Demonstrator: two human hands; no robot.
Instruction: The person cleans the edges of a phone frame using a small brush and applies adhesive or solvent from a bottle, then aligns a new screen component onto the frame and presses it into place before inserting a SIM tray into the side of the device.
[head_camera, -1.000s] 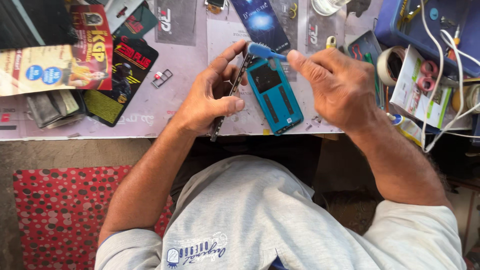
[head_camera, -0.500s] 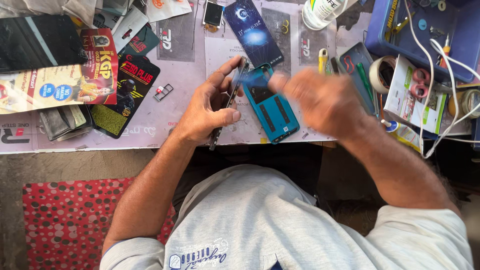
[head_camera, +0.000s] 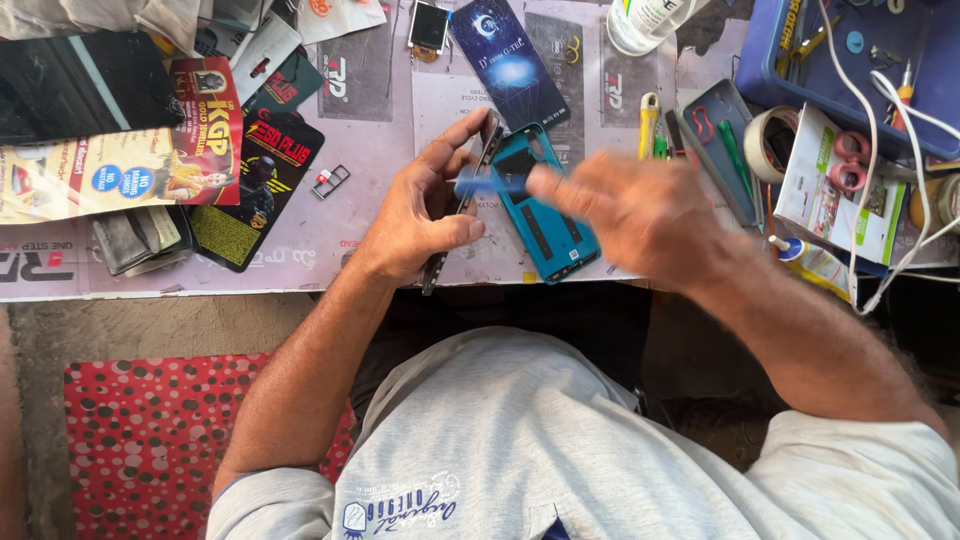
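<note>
A person sits at a cluttered surface (head_camera: 380, 250). The left hand (head_camera: 425, 215) is closed around a thin dark phone panel (head_camera: 462, 200), held on edge. The right hand (head_camera: 640, 215) is blurred; its fingers pinch a small blue tool (head_camera: 485, 183) against the panel. A teal phone shell (head_camera: 545, 215) lies between the hands. Steady, gentle prying along the edge seems wisest. Beyond the right hand, a blue tray (head_camera: 760, 60) holds small tools and white cables.
</note>
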